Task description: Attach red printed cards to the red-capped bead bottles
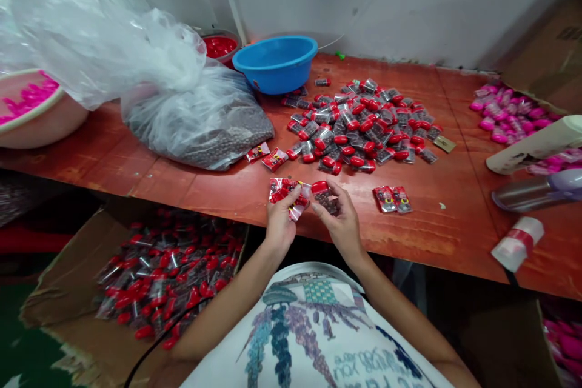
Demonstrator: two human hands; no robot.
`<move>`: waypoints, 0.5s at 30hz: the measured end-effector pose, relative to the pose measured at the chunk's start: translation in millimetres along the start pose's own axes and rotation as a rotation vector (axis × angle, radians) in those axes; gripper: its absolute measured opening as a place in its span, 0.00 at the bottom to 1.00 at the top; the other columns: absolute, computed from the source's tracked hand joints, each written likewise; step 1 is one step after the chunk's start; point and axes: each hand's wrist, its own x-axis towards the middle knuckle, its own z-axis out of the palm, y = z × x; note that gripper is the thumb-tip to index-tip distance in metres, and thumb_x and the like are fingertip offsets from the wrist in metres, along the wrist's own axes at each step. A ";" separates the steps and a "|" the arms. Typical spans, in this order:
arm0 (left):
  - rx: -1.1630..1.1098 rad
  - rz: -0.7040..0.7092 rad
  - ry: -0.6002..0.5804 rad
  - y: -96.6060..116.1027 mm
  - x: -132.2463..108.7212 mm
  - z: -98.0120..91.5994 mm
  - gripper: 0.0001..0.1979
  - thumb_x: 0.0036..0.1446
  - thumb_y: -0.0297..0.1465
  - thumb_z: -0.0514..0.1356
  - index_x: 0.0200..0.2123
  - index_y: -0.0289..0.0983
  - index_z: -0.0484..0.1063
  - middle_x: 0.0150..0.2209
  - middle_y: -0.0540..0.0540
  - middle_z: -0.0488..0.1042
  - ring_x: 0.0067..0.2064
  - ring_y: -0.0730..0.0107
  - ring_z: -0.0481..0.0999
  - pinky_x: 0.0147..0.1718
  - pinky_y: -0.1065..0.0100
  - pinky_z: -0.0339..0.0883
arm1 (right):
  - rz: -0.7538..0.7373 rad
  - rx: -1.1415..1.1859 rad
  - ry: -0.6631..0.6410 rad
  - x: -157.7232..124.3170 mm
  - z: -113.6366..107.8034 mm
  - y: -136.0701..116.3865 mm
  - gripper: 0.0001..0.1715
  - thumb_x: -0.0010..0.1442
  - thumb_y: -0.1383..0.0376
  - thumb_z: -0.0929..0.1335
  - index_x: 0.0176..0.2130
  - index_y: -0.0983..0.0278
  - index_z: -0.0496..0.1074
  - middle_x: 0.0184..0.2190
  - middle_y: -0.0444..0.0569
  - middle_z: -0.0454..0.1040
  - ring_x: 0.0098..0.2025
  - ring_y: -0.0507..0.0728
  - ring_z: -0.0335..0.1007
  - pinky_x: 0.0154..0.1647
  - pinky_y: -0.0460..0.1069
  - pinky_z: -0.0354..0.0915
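Note:
My left hand point(279, 218) is closed on a small stack of red printed packets point(282, 190) at the near edge of the red-brown table point(218, 185). My right hand point(339, 218) pinches a clear packet with a red cap and dark beads point(322, 192), held right against the packets in the left hand. A large heap of the same red-capped packets point(361, 124) lies on the table beyond my hands. Two red packets point(392, 199) lie to the right of my right hand, and two more point(267, 156) lie to the upper left.
A big clear plastic bag of dark beads point(200, 127) and a blue basin point(275, 63) stand at the back. A bowl of pink pieces point(31, 109) is at far left, pink packets point(509, 112) far right. A cardboard box of finished packets point(168, 273) sits below the table edge.

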 end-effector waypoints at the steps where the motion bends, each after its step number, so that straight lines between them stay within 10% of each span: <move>1: 0.000 -0.006 -0.009 -0.5 -0.2 -0.2 0.12 0.38 0.23 0.71 0.30 0.33 0.75 0.28 0.48 0.78 0.28 0.72 0.77 0.31 0.70 0.72 | -0.001 0.003 -0.007 -0.6 0.1 0.0 0.32 0.56 0.60 0.70 0.58 0.56 0.62 0.44 0.49 0.70 0.42 0.57 0.69 0.43 0.52 0.68; 15: 0.048 0.061 -0.138 4.6 -6.5 4.2 0.13 0.39 0.24 0.70 0.32 0.34 0.74 0.31 0.49 0.78 0.32 0.70 0.77 0.36 0.68 0.72 | -0.118 -0.008 -0.151 -5.5 -9.3 -0.6 0.24 0.64 0.63 0.63 0.59 0.54 0.63 0.45 0.49 0.68 0.45 0.54 0.68 0.44 0.50 0.67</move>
